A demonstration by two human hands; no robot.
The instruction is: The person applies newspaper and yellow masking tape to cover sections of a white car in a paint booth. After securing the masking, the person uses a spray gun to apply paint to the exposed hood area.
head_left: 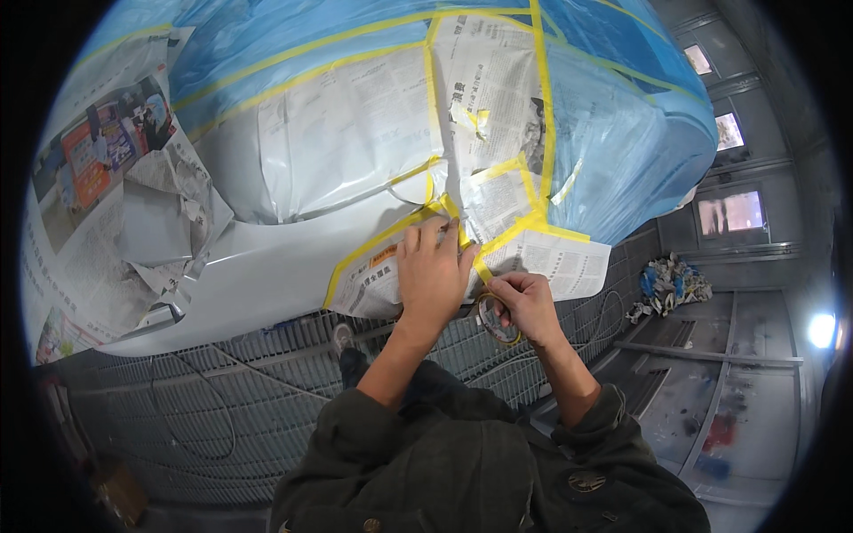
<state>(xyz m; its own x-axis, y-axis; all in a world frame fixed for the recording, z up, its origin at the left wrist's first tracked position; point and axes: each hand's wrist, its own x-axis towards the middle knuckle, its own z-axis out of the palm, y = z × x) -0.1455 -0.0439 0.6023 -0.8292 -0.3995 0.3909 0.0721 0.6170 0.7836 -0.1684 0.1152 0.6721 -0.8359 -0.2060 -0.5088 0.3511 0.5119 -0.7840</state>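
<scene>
Just right of the frame's centre, the right hand [526,306] is gripping a tape roll [482,318], a yellow strip [481,266] running up toward the paper. The roll is probably feeling light and firm, its strip thin, sticky and tearable; the rim is seeming the best hold. At centre, the left hand [433,271] is resting over newspaper [367,282]; whether its grip is pinching anything, I cannot tell. Dense small print is covering the newspaper; a colourful page [93,155] is showing at upper left.

Paint workshop, masked bodywork [258,271], grated floor [289,377]
</scene>
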